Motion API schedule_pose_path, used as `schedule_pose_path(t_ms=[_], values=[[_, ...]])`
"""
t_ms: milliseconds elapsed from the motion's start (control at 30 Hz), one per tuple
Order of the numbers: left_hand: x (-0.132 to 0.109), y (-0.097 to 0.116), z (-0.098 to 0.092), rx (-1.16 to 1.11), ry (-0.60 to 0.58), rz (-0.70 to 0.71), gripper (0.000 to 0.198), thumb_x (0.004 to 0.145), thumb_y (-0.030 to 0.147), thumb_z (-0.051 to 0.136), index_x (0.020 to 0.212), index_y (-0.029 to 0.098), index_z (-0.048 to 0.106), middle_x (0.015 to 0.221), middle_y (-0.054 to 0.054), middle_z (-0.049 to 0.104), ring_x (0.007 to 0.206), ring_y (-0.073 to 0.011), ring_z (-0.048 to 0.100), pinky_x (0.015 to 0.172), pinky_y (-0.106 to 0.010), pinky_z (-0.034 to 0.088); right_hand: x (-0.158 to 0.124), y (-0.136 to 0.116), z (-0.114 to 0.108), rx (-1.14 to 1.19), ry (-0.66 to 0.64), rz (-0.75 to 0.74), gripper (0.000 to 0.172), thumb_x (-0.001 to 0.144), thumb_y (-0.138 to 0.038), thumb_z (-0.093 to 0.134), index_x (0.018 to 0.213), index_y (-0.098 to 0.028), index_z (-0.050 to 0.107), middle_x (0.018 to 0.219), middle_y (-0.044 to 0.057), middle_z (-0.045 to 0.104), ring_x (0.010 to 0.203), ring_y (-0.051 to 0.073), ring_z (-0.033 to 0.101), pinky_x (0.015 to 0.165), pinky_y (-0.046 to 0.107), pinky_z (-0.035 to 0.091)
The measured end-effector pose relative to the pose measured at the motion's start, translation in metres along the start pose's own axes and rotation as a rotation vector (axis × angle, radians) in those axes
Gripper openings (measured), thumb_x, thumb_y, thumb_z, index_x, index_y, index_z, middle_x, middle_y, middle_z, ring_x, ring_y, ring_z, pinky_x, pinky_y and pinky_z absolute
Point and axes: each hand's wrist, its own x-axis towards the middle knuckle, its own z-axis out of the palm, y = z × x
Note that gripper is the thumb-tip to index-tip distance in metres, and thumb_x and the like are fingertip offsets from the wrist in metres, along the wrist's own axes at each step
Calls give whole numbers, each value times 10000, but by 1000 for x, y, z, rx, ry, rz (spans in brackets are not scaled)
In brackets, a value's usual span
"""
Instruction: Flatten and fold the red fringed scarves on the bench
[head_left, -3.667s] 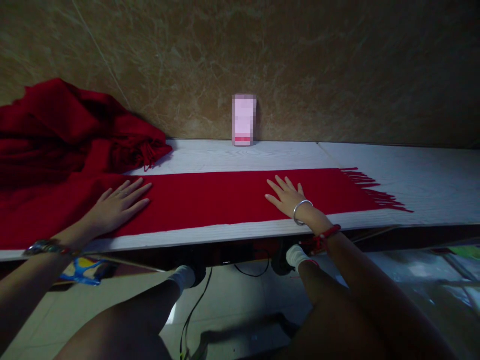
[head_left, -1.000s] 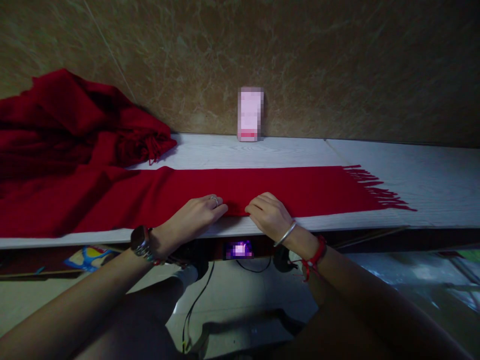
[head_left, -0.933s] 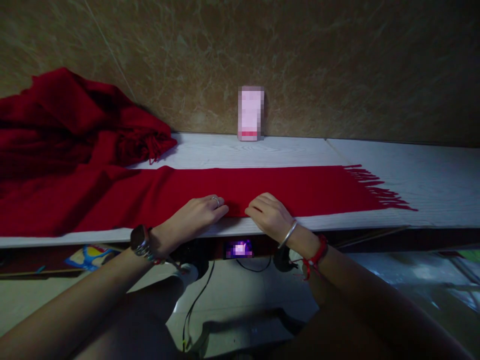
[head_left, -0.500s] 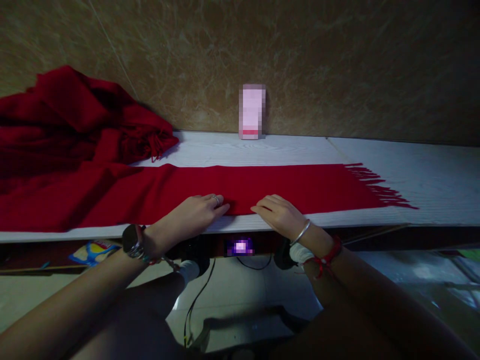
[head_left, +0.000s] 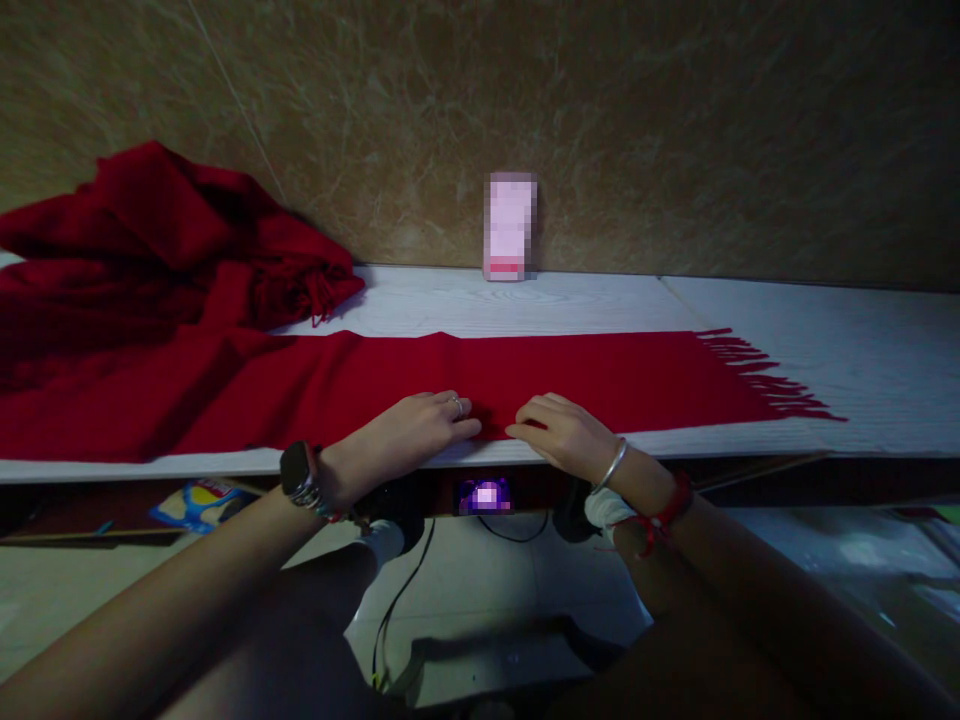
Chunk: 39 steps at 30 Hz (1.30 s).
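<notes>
A long red scarf [head_left: 600,375] lies lengthwise along a white wood-grain tabletop [head_left: 570,305], its fringe spread at the right end. Near the middle of its front edge, my left hand [head_left: 424,430] is closed on the fabric, thumb and fingers bent together. My right hand [head_left: 566,432] pinches the same edge a short way to the right, its fingertips pointing toward the left hand. A small dark patch of shaded fabric shows between the two hands. What lies under the fingers is hidden.
Bunched red fabric [head_left: 195,235] with fringe is heaped at the left against the brown marbled wall [head_left: 637,120]. A blurred pink object [head_left: 511,225] leans on the wall. Below the table edge are a blurred lit screen [head_left: 484,495], a blue-and-yellow packet [head_left: 201,503] and a cable [head_left: 397,600].
My left hand has slid right along the scarf's front edge, closer to my right hand. The right hand has barely moved. The whole view has shifted slightly.
</notes>
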Motion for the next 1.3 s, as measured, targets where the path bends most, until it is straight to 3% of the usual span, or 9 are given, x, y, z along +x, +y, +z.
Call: schedule_pose_path(t_ms=[167,267,433,567,700,800,1033,1200,1300], values=[[-1,-8,-1,-225,-59,-82,360,895,237,451,1241,191,539,1123,-92,602,935,-157,601,820,-269,482,3,3,-4,285,-93,114,230,878,-155,484,936,-168,706,853,66,640,781,156,561,731,296,465],[7,-6,2,-194,-70,-217,394,945,316,350,1257,175,545,1076,-116,601,924,-189,591,825,-322,475,8,5,-4,402,-124,247,236,892,-186,482,943,-170,713,844,55,646,766,136,581,704,266,471],[14,10,2,46,-149,-618,483,937,434,332,1385,270,408,1318,-175,479,1134,-345,485,809,-448,453,21,4,-3,350,-278,398,277,874,-153,501,1081,-155,686,862,71,661,799,141,597,726,258,462],[16,19,-5,66,-271,-855,563,926,475,303,1427,220,341,1382,-201,441,1191,-407,442,855,-522,415,31,-1,-8,269,-411,459,371,882,-166,475,1229,-161,607,930,92,668,856,163,605,762,270,454],[26,11,-2,-41,-228,-628,522,920,360,310,1434,270,318,1531,-90,241,1378,-393,191,1025,-598,259,40,-2,-12,217,-505,496,421,894,-179,450,1304,-151,540,1005,116,671,912,184,609,800,283,443],[33,-5,5,-183,-263,-466,514,931,326,271,1444,352,250,1559,-4,147,1410,-345,124,1057,-608,224,43,0,-13,214,-530,473,418,898,-193,447,1304,-154,539,1016,116,672,908,184,608,796,282,437],[29,-30,15,-209,-240,-900,574,938,471,186,1476,273,166,1559,-115,75,1378,-452,103,989,-709,239,35,2,-9,234,-497,438,432,899,-205,439,1320,-152,521,952,100,662,861,172,585,742,263,421],[34,-18,17,-176,-157,-633,516,958,370,189,1466,282,208,1565,-40,85,1417,-324,77,1093,-610,150,35,4,-9,271,-470,431,420,884,-193,466,1295,-158,546,862,68,640,774,150,557,711,260,405],[34,-14,22,-171,-113,-587,515,958,372,203,1462,265,224,1556,-39,136,1416,-307,112,1096,-587,174,38,8,-13,326,-513,411,437,868,-199,510,1300,-136,537,833,63,629,728,144,539,683,262,400]])
